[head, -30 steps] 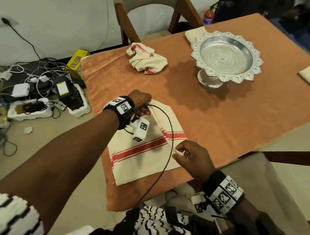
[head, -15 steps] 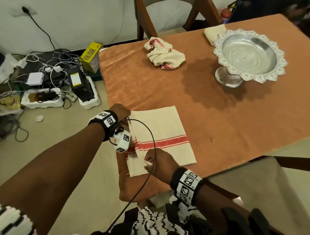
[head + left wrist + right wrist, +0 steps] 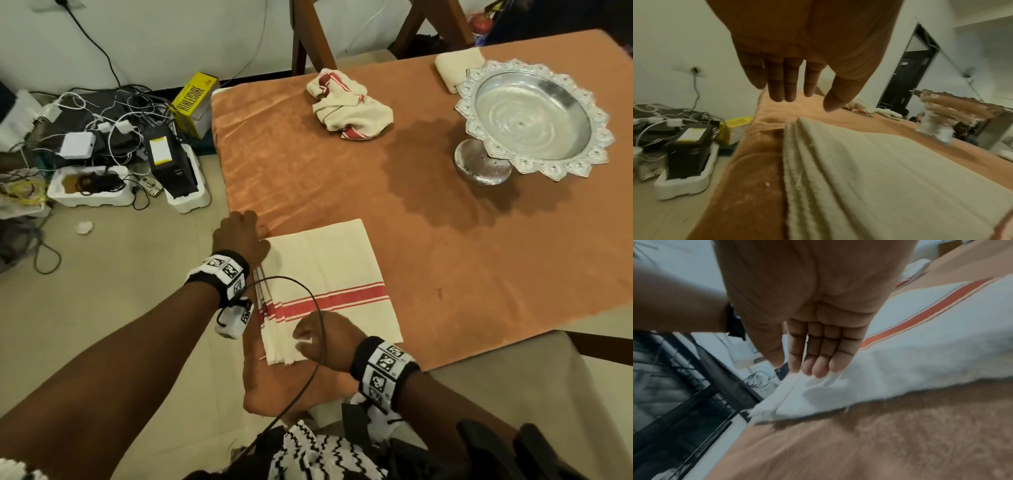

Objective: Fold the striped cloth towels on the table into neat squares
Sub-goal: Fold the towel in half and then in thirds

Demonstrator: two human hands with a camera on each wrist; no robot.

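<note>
Both hands low over the near left corner of the table, fingers straight and holding nothing. Left hand at the far left corner of the folded striped towel, fingers extended together above the orange cloth, apart from the towel's layered edge in the wrist view. Right hand at the towel's near left corner — fingertips flat together, touching the cream fabric just by the stacked edges. Folded towel lying as a rectangle, red stripe band across its near half, layered edges along its left side. Farther back, near the table's far edge, a crumpled striped towel in a heap, well apart from the folded one. Right of that, a small folded cream cloth touching or just behind the rim of a silver pedestal bowl — cannot tell which. Off the table at far left, on the floor, a tangle of cables and boxes.
</note>
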